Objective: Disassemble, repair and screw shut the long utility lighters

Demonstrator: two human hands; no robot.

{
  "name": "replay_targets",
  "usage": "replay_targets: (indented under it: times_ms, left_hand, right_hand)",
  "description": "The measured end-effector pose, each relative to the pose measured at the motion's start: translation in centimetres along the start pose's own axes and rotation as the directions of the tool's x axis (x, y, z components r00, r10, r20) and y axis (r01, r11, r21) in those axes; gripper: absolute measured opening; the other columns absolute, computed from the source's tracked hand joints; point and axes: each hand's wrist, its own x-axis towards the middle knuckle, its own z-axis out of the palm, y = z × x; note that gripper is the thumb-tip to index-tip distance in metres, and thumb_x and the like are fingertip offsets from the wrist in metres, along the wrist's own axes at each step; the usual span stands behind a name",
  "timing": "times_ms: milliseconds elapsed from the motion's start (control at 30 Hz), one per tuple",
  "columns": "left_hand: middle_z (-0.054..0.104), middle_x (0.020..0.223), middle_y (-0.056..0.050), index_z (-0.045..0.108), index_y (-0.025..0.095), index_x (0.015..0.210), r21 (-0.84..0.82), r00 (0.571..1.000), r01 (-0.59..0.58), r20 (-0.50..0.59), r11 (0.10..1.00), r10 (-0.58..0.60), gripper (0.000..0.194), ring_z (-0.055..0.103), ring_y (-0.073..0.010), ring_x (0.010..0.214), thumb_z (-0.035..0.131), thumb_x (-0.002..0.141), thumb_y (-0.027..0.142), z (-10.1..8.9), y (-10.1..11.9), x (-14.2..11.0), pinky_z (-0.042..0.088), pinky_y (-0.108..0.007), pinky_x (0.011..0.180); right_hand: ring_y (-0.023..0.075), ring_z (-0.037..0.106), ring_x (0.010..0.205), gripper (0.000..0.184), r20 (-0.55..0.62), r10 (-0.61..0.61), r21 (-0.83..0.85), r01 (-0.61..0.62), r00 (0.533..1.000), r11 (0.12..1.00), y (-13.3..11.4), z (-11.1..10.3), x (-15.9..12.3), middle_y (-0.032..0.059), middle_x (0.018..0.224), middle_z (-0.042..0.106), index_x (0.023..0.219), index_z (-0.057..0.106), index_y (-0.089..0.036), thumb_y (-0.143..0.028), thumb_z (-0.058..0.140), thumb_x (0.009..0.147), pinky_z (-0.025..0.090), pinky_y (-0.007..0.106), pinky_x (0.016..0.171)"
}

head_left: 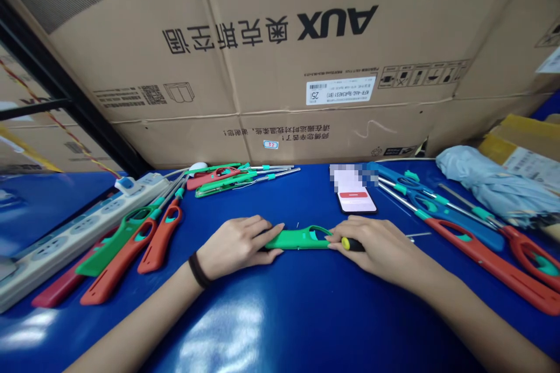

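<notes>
A green long-reach lighter [294,239] lies sideways just above the blue table, between my two hands. My left hand [238,245] pinches its handle end between thumb and fingers. At the other end, beside the trigger loop, the fingertips of my right hand [378,247] grip the lighter. Tucked in that same hand is a yellow-and-black handle [351,244], apparently a screwdriver's; its shaft is hidden by the fingers. A thin metal piece [419,235] shows behind the right hand, and I cannot tell what it belongs to.
Red and green lighters [126,250] lie at left by a white power strip [65,233]. More lighters [227,178] rest at the back. Blue and red lighters [494,268] spread right, near a phone [356,195] and pale blue plastic [485,178]. A cardboard box [262,87] stands behind.
</notes>
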Motion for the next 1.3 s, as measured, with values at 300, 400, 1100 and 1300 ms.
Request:
replay_targets:
  times_ms: [300, 400, 1100, 1300]
  left_hand:
    - [0.063, 0.065, -0.001, 0.055, 0.009, 0.110, 0.219, 0.989, -0.114, -0.065, 0.969, 0.131, 0.026, 0.061, -0.0144, 0.056, 0.044, 0.096, 0.027, 0.4, 0.6, 0.2, 0.051, -0.025, 0.053]
    - [0.062, 0.064, -0.001, 0.057, 0.010, 0.102, 0.194, 0.989, -0.108, -0.082, 0.975, 0.126, 0.023, 0.060, -0.0142, 0.053, 0.046, 0.096, 0.029, 0.3, 0.6, 0.2, 0.049, -0.025, 0.051]
    - [0.063, 0.066, -0.001, 0.059, 0.014, 0.090, 0.037, 0.995, -0.028, -0.097, 0.999, 0.031, 0.024, 0.060, -0.0144, 0.057, 0.047, 0.096, 0.033, -0.2, 1.0, 0.3, 0.048, -0.026, 0.055]
    - [0.065, 0.068, 0.000, 0.057, 0.013, 0.104, 0.040, 0.995, -0.029, -0.089, 0.999, 0.033, 0.025, 0.062, -0.0145, 0.056, 0.047, 0.096, 0.035, -0.6, 2.4, 1.1, 0.046, -0.025, 0.052]
  right_hand:
    - [0.0177, 0.062, 0.075, 0.006, -0.108, -0.139, -0.115, 0.127, 0.984, 0.985, 0.1, 0.3, 0.3, 0.0015, 0.079, 0.067, 0.085, 0.061, -0.020, -0.020, 0.066, 0.082, 0.041, 0.024, 0.058]
    - [0.0174, 0.061, 0.074, 0.006, -0.103, -0.140, -0.120, 0.127, 0.985, 0.985, 0.0, 0.3, 0.4, 0.0026, 0.078, 0.065, 0.088, 0.061, -0.019, -0.014, 0.060, 0.084, 0.039, 0.025, 0.058]
    - [0.0157, 0.056, 0.071, 0.008, -0.087, -0.168, -0.046, 0.165, 0.982, 0.985, -0.6, -0.3, -0.3, 0.0015, 0.076, 0.061, 0.089, 0.063, -0.019, -0.019, 0.056, 0.089, 0.034, 0.025, 0.055]
    - [0.0152, 0.054, 0.066, 0.012, -0.149, -0.254, -0.044, 0.250, 0.956, 0.967, -1.4, 0.7, -0.4, 0.0016, 0.072, 0.059, 0.092, 0.066, -0.017, -0.024, 0.056, 0.088, 0.034, 0.026, 0.052]
